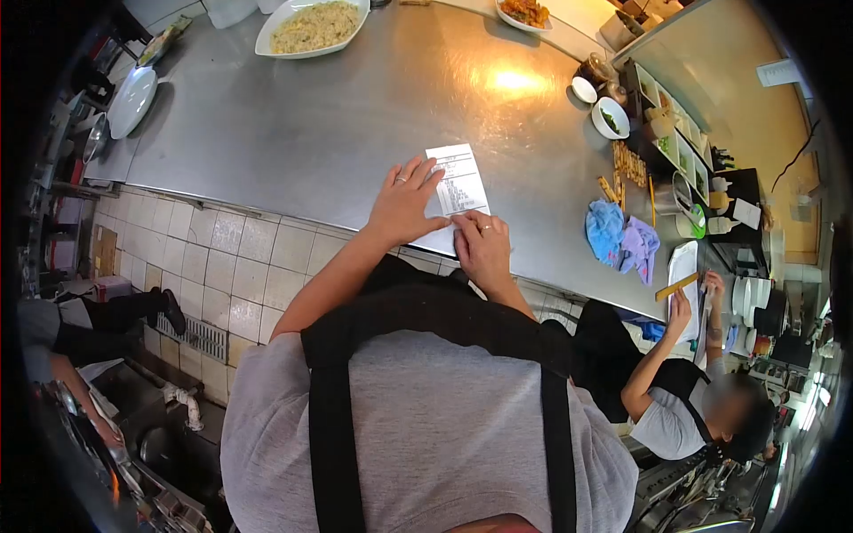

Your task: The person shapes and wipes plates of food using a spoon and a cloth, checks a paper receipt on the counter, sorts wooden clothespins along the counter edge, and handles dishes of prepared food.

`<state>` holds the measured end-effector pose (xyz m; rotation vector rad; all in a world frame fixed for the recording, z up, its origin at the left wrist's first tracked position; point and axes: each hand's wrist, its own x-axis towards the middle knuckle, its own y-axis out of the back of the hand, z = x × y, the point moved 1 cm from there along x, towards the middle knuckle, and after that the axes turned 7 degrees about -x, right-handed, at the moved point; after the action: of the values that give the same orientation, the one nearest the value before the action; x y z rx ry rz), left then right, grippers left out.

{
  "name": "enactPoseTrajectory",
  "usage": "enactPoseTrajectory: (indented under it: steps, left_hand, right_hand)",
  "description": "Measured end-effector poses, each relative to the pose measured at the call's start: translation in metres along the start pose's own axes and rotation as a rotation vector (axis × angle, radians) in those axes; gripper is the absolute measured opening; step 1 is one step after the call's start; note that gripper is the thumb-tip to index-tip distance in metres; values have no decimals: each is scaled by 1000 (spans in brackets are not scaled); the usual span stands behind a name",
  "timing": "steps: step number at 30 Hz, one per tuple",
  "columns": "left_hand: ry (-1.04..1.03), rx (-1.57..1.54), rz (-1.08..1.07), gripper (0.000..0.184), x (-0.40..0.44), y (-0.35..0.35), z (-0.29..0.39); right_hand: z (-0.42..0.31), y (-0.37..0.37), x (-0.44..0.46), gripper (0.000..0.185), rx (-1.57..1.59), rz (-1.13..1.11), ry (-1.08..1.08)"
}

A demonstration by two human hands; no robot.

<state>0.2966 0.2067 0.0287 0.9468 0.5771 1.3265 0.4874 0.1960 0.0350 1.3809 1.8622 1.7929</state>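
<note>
A printed paper slip (pixel 459 178) lies on the steel counter (pixel 293 133) near its front edge. My left hand (pixel 407 201) rests flat beside the slip, its spread fingertips over the slip's left edge. At the slip's lower end is my right hand (pixel 482 252), fingers bent and pressed together on the paper's bottom edge. Whether the right fingers pinch the paper or only press on it is hard to tell, but they touch it.
Fried rice fills a white dish (pixel 314 28) at the back. Blue (pixel 605 233) and purple cloths (pixel 639 246) lie right, near a white bowl (pixel 610 117) and ingredient trays (pixel 680 147). A co-worker (pixel 684 400) stands at right, another person (pixel 53 329) at left.
</note>
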Motion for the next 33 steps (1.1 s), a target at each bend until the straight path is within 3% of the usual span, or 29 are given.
enactPoseTrajectory:
  steps: [33]
  left_hand:
    - [17,-4,-2,84,2,0,3]
  right_hand:
    - [1,-4,-2,28,-27,38,-4]
